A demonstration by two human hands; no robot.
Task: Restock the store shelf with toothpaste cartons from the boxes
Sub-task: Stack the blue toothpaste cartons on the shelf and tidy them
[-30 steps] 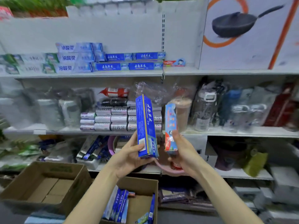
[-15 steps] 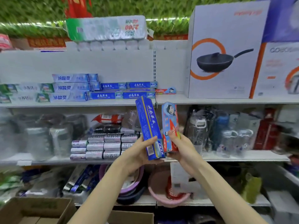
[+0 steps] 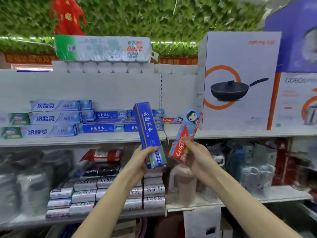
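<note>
White metal store shelf (image 3: 103,140) below a leafy green wall (image 3: 154,18) holds stacked blue cartons (image 3: 103,128); just before it, left hand (image 3: 139,161) grips a long blue toothpaste carton (image 3: 148,133), right hand (image 3: 198,157) a tilted red Colgate carton (image 3: 183,141)

1. Visible body parts: two hands and two forearms of one person, entering from the lower edge of the view.
2. Left hand (image 3: 137,161): bare. The thumb and the thumb side of the hand show.
3. Right hand (image 3: 199,157): bare. The thumb, the fingertips and the wrist show.
4. Left forearm (image 3: 106,203): bare along its whole visible length, slender, with a smooth outline.
5. Right forearm (image 3: 240,194): bare along its whole visible length, of the same slender build.
6. Fine detail: nails and skin texture are too blurred to make out.
</note>
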